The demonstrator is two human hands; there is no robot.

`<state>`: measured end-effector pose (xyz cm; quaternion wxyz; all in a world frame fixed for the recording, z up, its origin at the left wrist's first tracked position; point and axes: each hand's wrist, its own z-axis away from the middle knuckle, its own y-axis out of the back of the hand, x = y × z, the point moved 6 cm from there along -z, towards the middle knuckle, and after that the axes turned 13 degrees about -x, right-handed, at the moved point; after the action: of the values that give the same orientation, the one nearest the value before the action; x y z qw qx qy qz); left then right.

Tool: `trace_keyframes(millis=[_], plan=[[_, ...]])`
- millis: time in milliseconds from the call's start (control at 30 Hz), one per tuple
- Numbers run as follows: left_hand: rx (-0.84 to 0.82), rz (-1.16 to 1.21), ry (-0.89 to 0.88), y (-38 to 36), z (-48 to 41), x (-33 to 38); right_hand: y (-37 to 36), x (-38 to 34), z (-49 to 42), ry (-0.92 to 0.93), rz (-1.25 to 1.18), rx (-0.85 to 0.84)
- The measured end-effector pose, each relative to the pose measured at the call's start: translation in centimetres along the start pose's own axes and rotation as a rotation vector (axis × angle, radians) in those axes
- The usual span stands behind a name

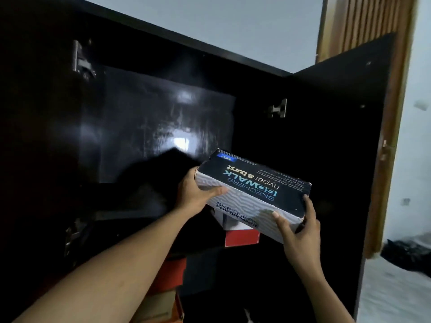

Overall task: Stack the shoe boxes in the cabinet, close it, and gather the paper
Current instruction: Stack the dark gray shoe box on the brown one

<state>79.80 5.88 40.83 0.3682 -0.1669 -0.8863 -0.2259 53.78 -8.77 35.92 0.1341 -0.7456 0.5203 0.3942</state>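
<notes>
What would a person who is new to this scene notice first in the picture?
The eye goes first to the dark blue and grey shoe box in the middle, held tilted by both hands: the left hand at its left end, the right hand at its near right corner. Behind it stands the black cabinet, its right door swung open, with a red and white box just below.

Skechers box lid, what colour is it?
The lid is black, lettered blue and white; head view.
</notes>
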Motion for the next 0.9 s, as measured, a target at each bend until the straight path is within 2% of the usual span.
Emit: trace_keyframes(millis=[133, 233, 333, 567, 667, 800, 900], plan=[[0.082, -0.082, 0.045, -2.2, -5.5, -0.5, -1.0, 0.8, -4.0, -0.031, 0.051, 0.048], [-0.029, -0.129, 0.125, -5.3, -8.0, -2.2, -2.1, 2.1, -6.3, -0.078, 0.142, 0.005], [-0.175, -0.116, 0.103, -8.0, -8.8, -2.8, -3.1, 3.9, -7.7, -0.134, 0.207, -0.067], [-0.356, -0.064, 0.092, -10.8, -8.8, -3.0, -5.0, 4.9, -9.0, 0.049, 0.233, -0.158], [-0.369, -0.137, 0.083, -11.2, -8.8, -3.1, -5.5, 5.3, -10.0, 0.083, 0.111, -0.131], [-0.266, -0.230, 0.080, -11.0, -9.4, -3.8, -6.9, 5.7, -11.4, 0.117, 0.127, -0.198], [-0.260, -0.257, 0.081, -11.4, -10.2, -4.7, -7.7, 6.4, -13.3, 0.109, 0.168, -0.189]])
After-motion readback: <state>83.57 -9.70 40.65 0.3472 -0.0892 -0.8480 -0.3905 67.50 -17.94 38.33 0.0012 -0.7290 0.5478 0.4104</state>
